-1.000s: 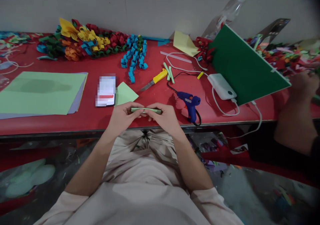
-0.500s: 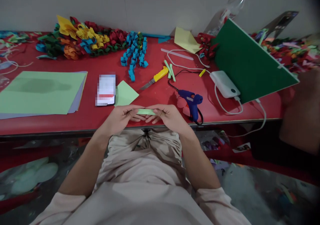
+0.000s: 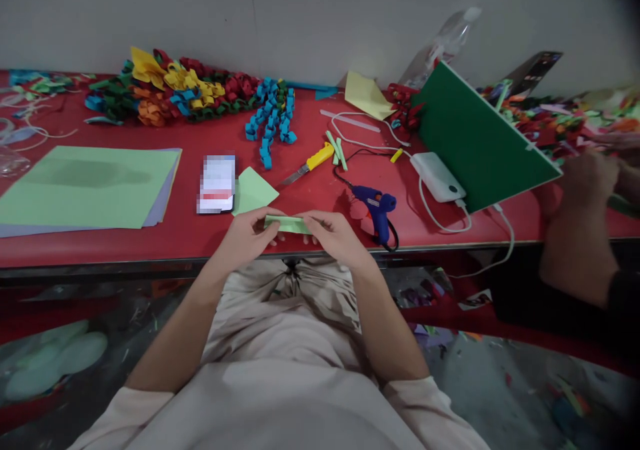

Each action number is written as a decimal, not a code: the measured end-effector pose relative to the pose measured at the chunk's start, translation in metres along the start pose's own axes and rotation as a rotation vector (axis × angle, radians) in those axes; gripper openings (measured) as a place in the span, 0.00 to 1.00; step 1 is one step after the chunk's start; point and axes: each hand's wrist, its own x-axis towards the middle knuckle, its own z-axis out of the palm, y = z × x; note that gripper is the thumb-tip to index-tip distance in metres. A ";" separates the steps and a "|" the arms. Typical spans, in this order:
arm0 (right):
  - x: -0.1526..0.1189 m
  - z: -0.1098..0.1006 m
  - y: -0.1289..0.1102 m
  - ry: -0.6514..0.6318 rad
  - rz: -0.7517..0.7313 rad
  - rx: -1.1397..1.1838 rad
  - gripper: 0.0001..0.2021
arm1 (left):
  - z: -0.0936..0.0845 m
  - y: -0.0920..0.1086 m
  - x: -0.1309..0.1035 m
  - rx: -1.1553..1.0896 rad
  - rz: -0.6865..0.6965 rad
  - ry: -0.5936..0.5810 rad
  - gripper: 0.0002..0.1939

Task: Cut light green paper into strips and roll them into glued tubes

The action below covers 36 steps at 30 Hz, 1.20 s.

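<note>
A narrow light green paper strip (image 3: 287, 224), seemingly folded, stretches between my hands just above the table's front edge. My left hand (image 3: 249, 237) pinches its left end between thumb and fingers. At the other end, the thumb and fingers of my right hand (image 3: 334, 235) are closed on it. Behind my left hand lies a light green paper square (image 3: 254, 190), partly under a phone (image 3: 218, 183). Several short green folded strips (image 3: 337, 150) lie beside a yellow-handled knife (image 3: 318, 159). A blue glue gun (image 3: 377, 209) rests to the right of my right hand.
A stack of green paper sheets (image 3: 95, 183) is at left. Paper chains (image 3: 200, 90) run along the wall. A green board (image 3: 483, 140) leans at right by a white power bank (image 3: 438, 177) with cables. Beyond it, a co-worker's hand (image 3: 590, 173) is over the table.
The strip shows wider between my fingers, and my thumbs have shifted on it. The view has swung slightly right, showing more of the co-worker's arm and hands.
</note>
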 end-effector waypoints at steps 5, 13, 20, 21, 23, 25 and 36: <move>0.001 0.004 0.003 0.042 0.011 0.078 0.18 | 0.002 -0.002 0.003 -0.086 -0.047 -0.004 0.23; -0.006 0.006 0.005 0.024 -0.005 0.217 0.21 | 0.000 -0.007 0.000 -0.176 0.052 0.031 0.18; 0.002 0.005 0.014 0.089 -0.127 0.099 0.15 | 0.004 -0.005 0.002 -0.046 0.071 0.094 0.20; 0.003 0.006 0.015 0.104 -0.149 0.071 0.15 | 0.004 -0.005 0.002 -0.017 0.075 0.122 0.19; 0.004 0.006 0.015 0.119 -0.175 0.037 0.14 | 0.003 -0.006 0.002 0.006 0.085 0.149 0.19; 0.004 0.005 0.015 0.113 -0.189 0.044 0.14 | 0.002 -0.007 0.002 -0.013 0.093 0.128 0.21; 0.000 0.000 0.009 -0.010 -0.078 0.084 0.17 | -0.003 -0.007 0.005 -0.082 0.025 0.063 0.24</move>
